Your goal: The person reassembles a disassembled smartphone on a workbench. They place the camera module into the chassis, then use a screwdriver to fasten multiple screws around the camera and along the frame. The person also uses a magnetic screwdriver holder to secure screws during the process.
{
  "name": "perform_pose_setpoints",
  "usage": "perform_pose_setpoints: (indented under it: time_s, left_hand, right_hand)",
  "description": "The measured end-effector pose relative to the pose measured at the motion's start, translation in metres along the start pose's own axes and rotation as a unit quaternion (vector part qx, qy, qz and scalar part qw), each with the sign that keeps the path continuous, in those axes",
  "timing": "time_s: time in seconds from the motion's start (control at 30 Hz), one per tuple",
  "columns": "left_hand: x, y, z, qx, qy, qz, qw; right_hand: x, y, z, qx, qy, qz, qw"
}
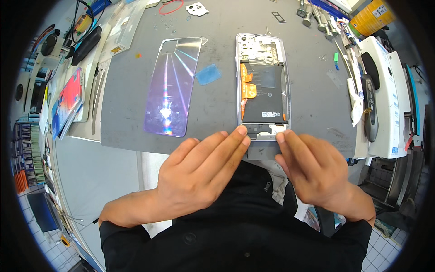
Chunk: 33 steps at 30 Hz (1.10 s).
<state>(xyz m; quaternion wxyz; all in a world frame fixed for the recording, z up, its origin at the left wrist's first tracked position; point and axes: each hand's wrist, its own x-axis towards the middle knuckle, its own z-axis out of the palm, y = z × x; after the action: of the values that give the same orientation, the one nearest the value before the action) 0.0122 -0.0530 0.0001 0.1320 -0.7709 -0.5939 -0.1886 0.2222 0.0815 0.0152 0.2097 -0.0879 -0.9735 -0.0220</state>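
Observation:
An opened smartphone lies on the grey mat with its inside facing up. Its black battery fills the middle, with orange tabs along the left side. My left hand has its fingers pressed together, tips at the phone's lower left corner; its thumb is hidden. At the lower right corner, my right hand pinches the phone's edge between bent fingers and thumb. To the left lies a shiny purple back cover with a camera cut-out. A small blue translucent sheet rests between cover and phone.
Screwdrivers and a yellow can stand at the back right. On the right are a dark handheld tool and a white box. Tweezers and a colourful box lie left of the grey mat.

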Motion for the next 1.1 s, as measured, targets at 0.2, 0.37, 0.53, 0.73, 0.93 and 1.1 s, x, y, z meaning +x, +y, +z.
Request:
perform_pose_setpoints:
  time_s: [0.2, 0.37, 0.53, 0.73, 0.93, 1.1]
  left_hand:
    - [0.001, 0.002, 0.002, -0.075, 0.013, -0.043, 0.996]
    - [0.002, 0.002, 0.0, -0.066, -0.011, -0.033, 0.997]
    - [0.001, 0.003, -0.004, -0.035, -0.039, -0.018, 0.998]
    - [0.009, 0.001, -0.013, -0.062, -0.065, -0.02, 0.996]
    - [0.022, -0.026, -0.027, -0.116, -0.039, -0.062, 0.991]
    - [0.033, -0.034, -0.018, -0.052, -0.105, -0.03, 0.993]
  right_hand:
    - [0.0, 0.006, 0.004, 0.019, 0.023, -0.005, 1.0]
    - [0.003, 0.003, 0.01, 0.022, 0.038, -0.013, 0.999]
    - [0.005, 0.001, 0.014, 0.012, 0.065, -0.035, 0.997]
    - [0.007, 0.007, 0.007, 0.104, 0.024, -0.019, 0.994]
    - [0.005, 0.045, -0.006, 0.111, 0.002, 0.067, 0.992]
    - [0.004, 0.054, 0.003, 0.089, -0.03, 0.065, 0.993]
